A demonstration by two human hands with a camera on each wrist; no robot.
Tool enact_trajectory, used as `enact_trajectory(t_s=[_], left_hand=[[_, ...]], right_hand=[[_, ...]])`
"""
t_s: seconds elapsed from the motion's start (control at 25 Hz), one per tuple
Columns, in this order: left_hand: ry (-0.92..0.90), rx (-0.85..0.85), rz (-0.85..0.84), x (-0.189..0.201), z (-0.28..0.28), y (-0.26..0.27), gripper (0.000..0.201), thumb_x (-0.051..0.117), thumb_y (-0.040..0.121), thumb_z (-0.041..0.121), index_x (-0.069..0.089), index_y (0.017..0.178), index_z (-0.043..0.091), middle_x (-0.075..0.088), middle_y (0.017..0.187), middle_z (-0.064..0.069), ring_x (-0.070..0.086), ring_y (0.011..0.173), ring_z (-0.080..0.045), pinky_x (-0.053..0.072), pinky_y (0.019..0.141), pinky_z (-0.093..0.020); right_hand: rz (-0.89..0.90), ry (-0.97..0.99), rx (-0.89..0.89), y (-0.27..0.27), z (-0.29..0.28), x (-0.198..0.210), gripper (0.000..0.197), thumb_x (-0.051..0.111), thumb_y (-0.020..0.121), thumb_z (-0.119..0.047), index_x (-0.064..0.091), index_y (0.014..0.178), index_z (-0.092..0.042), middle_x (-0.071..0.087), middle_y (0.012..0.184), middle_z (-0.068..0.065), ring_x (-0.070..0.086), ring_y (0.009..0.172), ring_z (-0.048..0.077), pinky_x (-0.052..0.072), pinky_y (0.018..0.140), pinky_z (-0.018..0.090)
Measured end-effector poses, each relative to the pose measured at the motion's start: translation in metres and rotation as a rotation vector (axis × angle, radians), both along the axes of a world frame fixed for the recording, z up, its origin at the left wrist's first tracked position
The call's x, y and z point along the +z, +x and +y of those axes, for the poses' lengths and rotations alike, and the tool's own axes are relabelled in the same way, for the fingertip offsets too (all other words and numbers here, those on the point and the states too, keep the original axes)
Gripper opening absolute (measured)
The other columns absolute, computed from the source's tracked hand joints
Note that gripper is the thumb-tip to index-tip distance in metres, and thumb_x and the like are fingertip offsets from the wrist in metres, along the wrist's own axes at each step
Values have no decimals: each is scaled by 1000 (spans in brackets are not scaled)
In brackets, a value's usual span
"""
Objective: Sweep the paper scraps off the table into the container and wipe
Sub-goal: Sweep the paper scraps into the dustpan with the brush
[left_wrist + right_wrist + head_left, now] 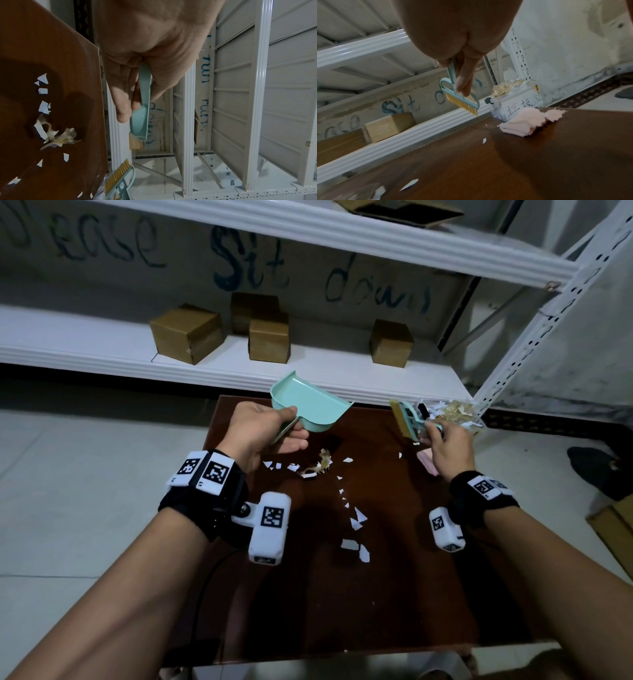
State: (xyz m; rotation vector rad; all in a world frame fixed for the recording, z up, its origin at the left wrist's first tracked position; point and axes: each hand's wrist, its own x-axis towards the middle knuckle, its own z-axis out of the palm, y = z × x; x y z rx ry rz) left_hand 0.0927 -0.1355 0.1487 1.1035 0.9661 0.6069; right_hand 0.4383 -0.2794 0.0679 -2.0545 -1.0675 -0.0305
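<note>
Both forearms reach out over the dark brown table (394, 594). The left hand (263, 433) has its grip curled round the handle of a mint dustpan (308, 405), raised above the far edge, mouth tilted up and right. The right hand (445, 450) pinches a small mint brush (409, 419), yellow bristles pointing far-left, beside the clear container (455, 414) at the far right corner. White paper scraps (356, 522) lie strewn mid-table.

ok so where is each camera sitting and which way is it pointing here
Head: worn on the head, looking down at the table; both forearms show, left hand holding the dustpan, right hand the brush.
Left wrist: looks along the left palm at the dustpan handle, toward the shelving.
Right wrist: looks along the right hand's fingers at the brush, container and pink cloth beyond.
Shared: the brush and paper scraps show in all three views.
</note>
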Motion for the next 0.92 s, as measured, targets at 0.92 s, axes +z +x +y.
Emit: enact_trajectory(t_s=[0.92], left_hand=[[33,20,-4,2,11,-4,34,67,99,26,72,92,-8,77,87,-24,76,67,-27,61,53,-24]], right_hand=[[-37,-269,-7,24,-10,-11,31,54,100,-36,72,84,-17,73,76,12,69,74,31,54,69,41]])
